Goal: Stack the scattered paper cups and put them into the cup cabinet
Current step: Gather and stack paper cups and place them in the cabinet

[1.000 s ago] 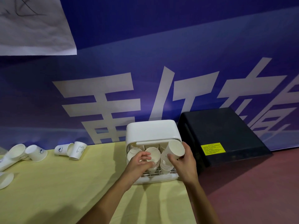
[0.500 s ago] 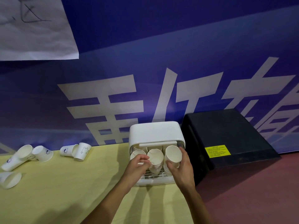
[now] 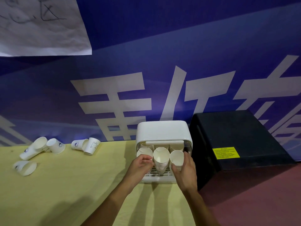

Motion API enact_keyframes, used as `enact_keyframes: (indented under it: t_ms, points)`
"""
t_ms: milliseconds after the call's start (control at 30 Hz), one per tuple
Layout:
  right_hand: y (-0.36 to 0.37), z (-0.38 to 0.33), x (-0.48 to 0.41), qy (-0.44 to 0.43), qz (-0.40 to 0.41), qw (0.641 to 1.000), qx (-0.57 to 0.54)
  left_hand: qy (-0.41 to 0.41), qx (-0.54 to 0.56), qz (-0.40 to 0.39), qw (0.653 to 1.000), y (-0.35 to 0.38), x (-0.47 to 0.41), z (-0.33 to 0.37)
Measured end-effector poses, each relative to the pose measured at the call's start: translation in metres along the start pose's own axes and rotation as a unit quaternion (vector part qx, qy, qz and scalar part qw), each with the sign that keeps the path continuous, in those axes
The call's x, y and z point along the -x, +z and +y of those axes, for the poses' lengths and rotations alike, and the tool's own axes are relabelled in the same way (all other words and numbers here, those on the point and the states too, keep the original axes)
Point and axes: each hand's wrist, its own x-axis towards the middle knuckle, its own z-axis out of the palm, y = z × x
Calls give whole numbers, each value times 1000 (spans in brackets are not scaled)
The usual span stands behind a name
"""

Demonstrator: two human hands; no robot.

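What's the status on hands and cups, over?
Left hand grips left white paper cup stack, right hand grips right stack, inside white plastic cup cabinet. Loose paper cups lie on yellow table. No obstruction seen.

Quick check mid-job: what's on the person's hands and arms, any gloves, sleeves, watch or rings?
Nothing worn that shows: the left hand and right hand are ungloved, both forearms are bare with no sleeve in view, and no watch, bracelet or ring is visible.

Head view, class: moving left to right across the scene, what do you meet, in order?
Scattered paper cups → white cup cabinet with its cup stacks → black box.
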Motion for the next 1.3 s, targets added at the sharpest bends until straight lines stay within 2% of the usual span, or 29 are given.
enact_keyframes:
  t_ms: [167,367,600,800,967,1167,1300]
  points:
    - [-1,-14,5,-32,5,999,-11,-10,9,27,1000,-9,7,-8]
    - [29,-59,21,-129,11,991,-37,-16,20,61,998,-38,12,-12]
    - [112,-134,49,-191,-66,979,-17,-20,43,72,996,-129,7,-37]
    - [200,-204,64,-125,-108,986,-18,-39,2,96,995,-244,-7,-78]
    - [258,-235,74,-49,-155,986,-26,-62,-57,103,991,-325,-26,-112]
    - [312,-253,55,56,-182,982,6,-60,-110,134,983,-376,-81,-128]
    - [336,-260,23,77,-194,977,30,-34,-166,151,974,-395,-125,-122]
